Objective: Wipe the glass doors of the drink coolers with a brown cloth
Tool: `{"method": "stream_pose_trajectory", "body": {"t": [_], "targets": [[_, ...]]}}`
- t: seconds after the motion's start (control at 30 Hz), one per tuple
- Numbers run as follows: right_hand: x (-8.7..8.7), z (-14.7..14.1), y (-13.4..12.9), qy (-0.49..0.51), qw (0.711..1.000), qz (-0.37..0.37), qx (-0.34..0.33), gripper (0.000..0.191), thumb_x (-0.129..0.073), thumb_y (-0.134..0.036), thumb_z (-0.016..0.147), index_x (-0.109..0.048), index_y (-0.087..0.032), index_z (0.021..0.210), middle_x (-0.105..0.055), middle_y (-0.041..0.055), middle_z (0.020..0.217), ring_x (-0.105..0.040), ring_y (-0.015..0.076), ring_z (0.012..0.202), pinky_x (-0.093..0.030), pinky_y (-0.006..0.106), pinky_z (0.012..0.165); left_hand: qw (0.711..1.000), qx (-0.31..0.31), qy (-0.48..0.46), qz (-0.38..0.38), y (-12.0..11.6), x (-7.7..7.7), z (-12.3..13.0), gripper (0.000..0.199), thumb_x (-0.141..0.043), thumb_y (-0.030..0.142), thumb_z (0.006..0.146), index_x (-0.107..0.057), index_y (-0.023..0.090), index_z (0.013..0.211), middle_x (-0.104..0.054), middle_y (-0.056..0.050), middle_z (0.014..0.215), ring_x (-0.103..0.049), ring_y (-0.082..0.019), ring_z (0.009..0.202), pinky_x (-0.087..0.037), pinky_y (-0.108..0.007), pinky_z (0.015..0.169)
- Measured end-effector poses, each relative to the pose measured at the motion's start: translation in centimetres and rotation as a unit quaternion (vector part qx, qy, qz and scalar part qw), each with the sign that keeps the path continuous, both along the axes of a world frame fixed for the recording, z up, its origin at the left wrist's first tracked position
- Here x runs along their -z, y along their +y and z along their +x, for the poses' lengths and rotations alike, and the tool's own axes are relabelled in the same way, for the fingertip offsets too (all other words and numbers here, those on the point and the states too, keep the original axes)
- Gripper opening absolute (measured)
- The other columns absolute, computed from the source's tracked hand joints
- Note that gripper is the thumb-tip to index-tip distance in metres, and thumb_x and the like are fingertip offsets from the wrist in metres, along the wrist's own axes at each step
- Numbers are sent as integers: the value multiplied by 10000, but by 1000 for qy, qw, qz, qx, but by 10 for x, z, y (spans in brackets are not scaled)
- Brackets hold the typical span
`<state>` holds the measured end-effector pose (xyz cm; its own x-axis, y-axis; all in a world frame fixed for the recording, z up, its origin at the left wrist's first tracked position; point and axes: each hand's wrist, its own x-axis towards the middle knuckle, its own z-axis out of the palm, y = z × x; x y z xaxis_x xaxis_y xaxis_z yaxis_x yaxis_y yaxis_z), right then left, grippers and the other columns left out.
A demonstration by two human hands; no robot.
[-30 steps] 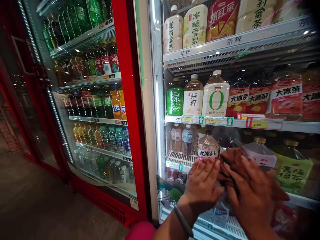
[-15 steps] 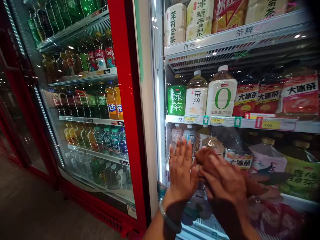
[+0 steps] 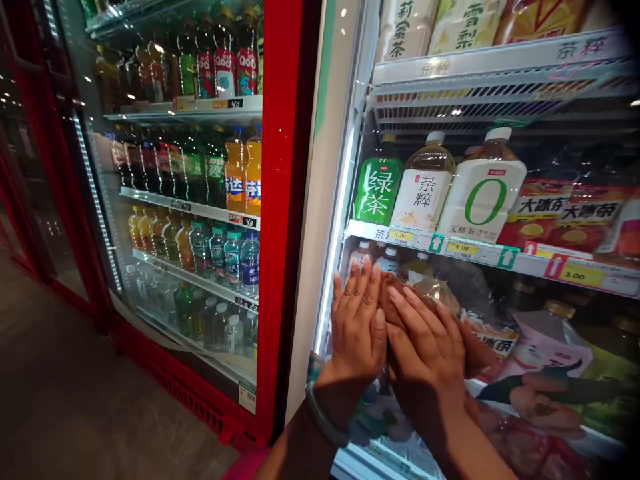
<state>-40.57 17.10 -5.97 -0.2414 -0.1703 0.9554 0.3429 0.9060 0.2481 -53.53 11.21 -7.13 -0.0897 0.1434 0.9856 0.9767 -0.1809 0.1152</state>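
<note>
Both of my hands are raised side by side in front of the drinks cooler's glass (image 3: 465,293). My left hand (image 3: 356,327), with a grey band at the wrist, has its fingers stretched upward and laid flat toward the glass. Close beside it, my right hand (image 3: 425,350) also has straight fingers, slanting up to the left. No held object shows in either hand. A reddish-brown shape behind my right fingers looks like a reflection. Just above the hands stand a green bottle (image 3: 379,190), a white-labelled tea bottle (image 3: 423,200) and a large bottle marked 0 (image 3: 485,197).
At left stands a red-framed cooler (image 3: 283,200) with several shelves of bottles. A pale post (image 3: 320,173) lies between the coolers. Lower right, a pink-labelled bottle (image 3: 547,343) shows behind reflections. Dark floor (image 3: 65,373) is visible at lower left.
The view has shifted and tilted, so the left cooler's shelves sit higher and the right cooler's bottles lie farther right. My right hand appears slightly farther left, closer to my left hand.
</note>
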Motion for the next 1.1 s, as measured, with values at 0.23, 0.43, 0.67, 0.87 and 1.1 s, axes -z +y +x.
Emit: {"method": "stream_pose_trajectory", "body": {"t": [0.23,0.43,0.67,0.87,1.1], "targets": [[-65,4,6,-13,998,61,22,201,-680,-180,966,-737,-244,1148,-645,74,1505,-592,281,1423,-302,576,1310,997,-11,-61,55,1,-6,-2,592,-220,404,1132,-217,251,1703,-299,-71,1763,-187,-236,1662,-74,-530,1372],[-42,10,2,12,999,32,22,245,-666,-148,951,-730,-211,1179,-654,111,1485,-606,308,1405,-400,562,1259,998,-11,-59,30,3,-5,4,597,-211,417,1130,-226,246,1702,-305,-78,1760,-210,-239,1657,-93,-526,1371],[-60,25,15,10,999,36,32,259,-724,-179,924,-743,-268,1167,-629,79,1519,-614,305,1396,-404,579,1247,999,3,-37,18,2,-6,12,621,-241,435,1124,-176,250,1713,-284,-92,1766,-182,-258,1663,-84,-556,1367],[-31,36,15,11,999,42,25,177,-736,-144,900,-740,-234,1051,-668,88,1473,-632,316,1376,-447,538,1224,999,34,-25,-7,1,-10,30,643,-269,446,1116,-145,253,1717,-276,-94,1768,-168,-253,1663,-85,-542,1369],[-63,61,41,31,998,30,35,281,-786,-255,872,-773,-281,1152,-630,80,1519,-614,354,1389,-477,521,1187,999,35,-3,-17,9,-14,48,648,-243,436,1116,-136,221,1718,-277,-104,1768,-139,-265,1667,-85,-557,1368]]}}
